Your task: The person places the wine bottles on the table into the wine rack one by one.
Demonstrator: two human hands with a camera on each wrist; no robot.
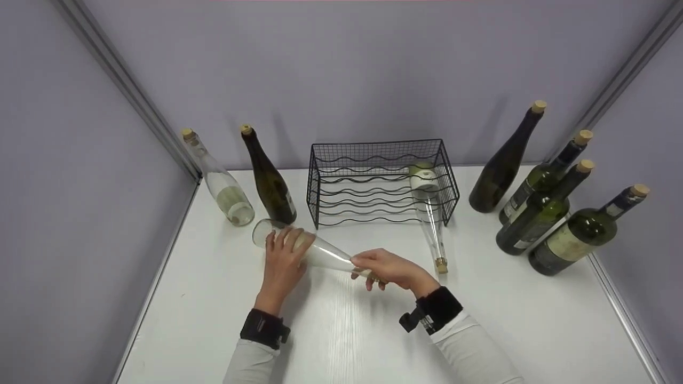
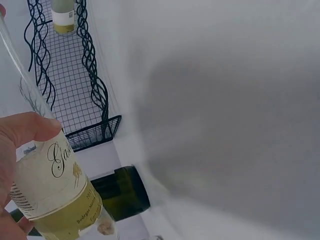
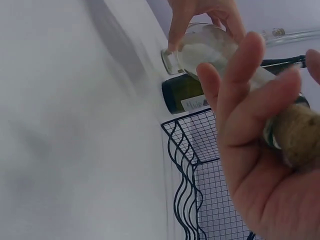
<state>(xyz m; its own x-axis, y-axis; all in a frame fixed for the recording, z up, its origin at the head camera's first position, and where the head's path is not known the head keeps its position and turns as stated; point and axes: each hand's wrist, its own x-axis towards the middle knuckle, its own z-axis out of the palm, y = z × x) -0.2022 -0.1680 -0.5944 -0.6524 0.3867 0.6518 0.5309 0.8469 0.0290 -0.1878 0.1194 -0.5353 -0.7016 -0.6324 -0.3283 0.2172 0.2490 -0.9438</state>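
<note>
A clear glass wine bottle (image 1: 330, 256) is held lengthwise between both hands, its base to the left and its neck to the right. The left hand (image 1: 285, 261) grips the wide body, thumb over the cream and yellow-green label (image 2: 55, 170). Around the narrow neck curl the fingers of the right hand (image 1: 394, 269), beside the cork (image 3: 297, 132). Behind the bottle stands a black wire wine rack (image 1: 376, 142) with wavy rails. Another clear bottle (image 1: 425, 184) lies in the rack's right end, its corked neck pointing toward the front.
Left of the rack, a dark bottle (image 1: 272, 186) and a clear bottle (image 1: 227, 194) stand upright. To the right are a tall dark bottle (image 1: 499, 170) and several green labelled bottles (image 1: 576, 240). Panel walls (image 1: 341, 69) enclose the white table (image 1: 341, 341).
</note>
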